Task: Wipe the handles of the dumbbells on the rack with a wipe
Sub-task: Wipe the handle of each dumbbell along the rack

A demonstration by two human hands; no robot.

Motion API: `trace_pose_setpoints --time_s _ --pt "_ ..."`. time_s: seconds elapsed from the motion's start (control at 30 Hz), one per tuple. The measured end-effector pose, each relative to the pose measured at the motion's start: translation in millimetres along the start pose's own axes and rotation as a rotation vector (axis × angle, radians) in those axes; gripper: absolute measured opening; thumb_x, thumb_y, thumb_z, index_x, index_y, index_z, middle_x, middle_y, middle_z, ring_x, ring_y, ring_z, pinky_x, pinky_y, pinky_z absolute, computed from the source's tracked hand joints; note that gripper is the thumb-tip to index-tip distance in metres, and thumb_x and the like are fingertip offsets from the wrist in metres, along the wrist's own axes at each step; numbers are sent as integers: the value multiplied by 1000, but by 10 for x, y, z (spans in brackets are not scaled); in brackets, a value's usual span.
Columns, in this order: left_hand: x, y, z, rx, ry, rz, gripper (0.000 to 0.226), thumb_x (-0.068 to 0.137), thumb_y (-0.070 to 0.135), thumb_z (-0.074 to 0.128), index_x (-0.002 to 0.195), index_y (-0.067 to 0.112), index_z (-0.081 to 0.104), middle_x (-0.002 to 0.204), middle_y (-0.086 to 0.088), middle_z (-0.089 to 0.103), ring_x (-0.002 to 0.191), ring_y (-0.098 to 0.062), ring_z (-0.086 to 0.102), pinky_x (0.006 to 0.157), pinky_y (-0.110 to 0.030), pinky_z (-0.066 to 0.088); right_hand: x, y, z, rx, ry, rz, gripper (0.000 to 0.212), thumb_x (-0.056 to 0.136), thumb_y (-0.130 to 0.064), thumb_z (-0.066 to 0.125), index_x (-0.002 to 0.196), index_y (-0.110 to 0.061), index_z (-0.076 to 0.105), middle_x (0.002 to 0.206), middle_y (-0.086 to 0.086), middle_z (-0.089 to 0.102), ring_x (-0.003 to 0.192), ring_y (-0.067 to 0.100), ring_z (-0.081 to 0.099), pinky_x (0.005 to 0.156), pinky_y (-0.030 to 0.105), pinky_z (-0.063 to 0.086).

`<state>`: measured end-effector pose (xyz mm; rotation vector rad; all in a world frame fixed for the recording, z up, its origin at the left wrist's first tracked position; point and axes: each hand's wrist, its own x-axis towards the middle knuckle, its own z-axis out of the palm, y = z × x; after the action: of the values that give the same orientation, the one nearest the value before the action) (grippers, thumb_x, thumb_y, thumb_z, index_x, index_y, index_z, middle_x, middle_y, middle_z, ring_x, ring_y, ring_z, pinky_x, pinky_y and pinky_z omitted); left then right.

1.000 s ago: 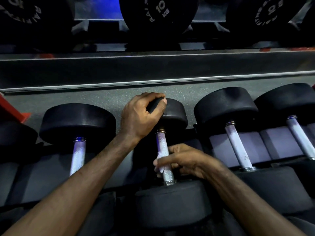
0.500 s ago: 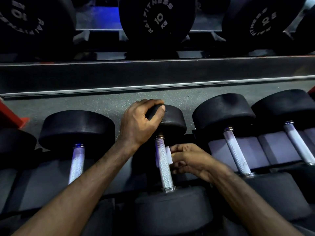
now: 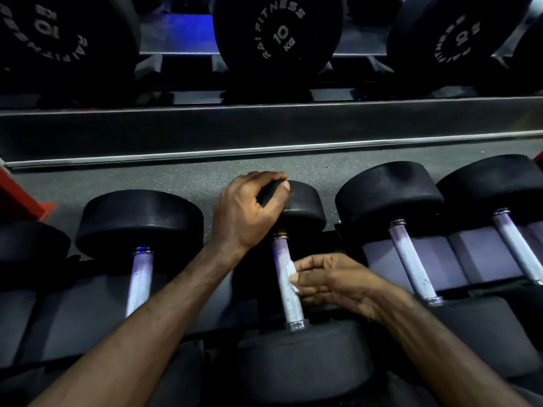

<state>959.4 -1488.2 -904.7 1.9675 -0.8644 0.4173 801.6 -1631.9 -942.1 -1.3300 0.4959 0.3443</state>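
Several black dumbbells with knurled metal handles lie side by side on the rack. My left hand [image 3: 248, 211] grips the far head [image 3: 305, 205] of the middle dumbbell. Its handle [image 3: 286, 277] runs toward me between my two hands. My right hand [image 3: 332, 282] holds a small white wipe [image 3: 291, 273] against the right side of that handle, about halfway along. Most of the wipe is hidden by my fingers.
A dumbbell handle [image 3: 140, 282] lies to the left and two more handles [image 3: 411, 259] [image 3: 517, 245] to the right. Beyond a grey floor strip [image 3: 176, 177] a second rack holds 10 kg dumbbells [image 3: 279, 33]. A red frame part [image 3: 20, 198] sits at the left edge.
My right hand with the wipe has slid up the handle from its near end to the middle and moved to the handle's right side. My left hand has stayed on the far head.
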Motion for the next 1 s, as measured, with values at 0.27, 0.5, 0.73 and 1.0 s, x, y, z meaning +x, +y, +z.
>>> trace_pose_setpoints --time_s 0.27,0.5,0.73,1.0 --pt "10 -7 3 5 6 3 38 99 54 56 118 32 81 118 15 78 111 -11 71 98 -41 56 -66 -101 81 -33 174 -90 30 73 0 88 96 -7 70 89 16 78 75 23 75 79 35 60" --pt "6 -22 6 -6 7 0 39 100 54 56 120 32 80 119 15 78 111 -11 71 96 -41 57 -180 13 156 -151 163 -86 29 75 -10 91 95 -7 70 89 19 78 67 17 72 58 25 55" --pt "0 -6 5 -15 11 -25 39 98 56 56 120 34 80 119 16 78 113 -13 70 97 -41 57 61 -150 258 -277 380 -294 30 72 -20 95 91 -8 75 81 9 79 74 18 72 70 36 58" --pt "34 -155 -62 -62 -69 -2 40 97 62 59 125 40 77 123 19 76 117 -4 69 101 -38 56 -38 -162 240 -532 402 -330 45 60 -38 100 84 -12 73 72 6 77 65 16 72 73 50 64"
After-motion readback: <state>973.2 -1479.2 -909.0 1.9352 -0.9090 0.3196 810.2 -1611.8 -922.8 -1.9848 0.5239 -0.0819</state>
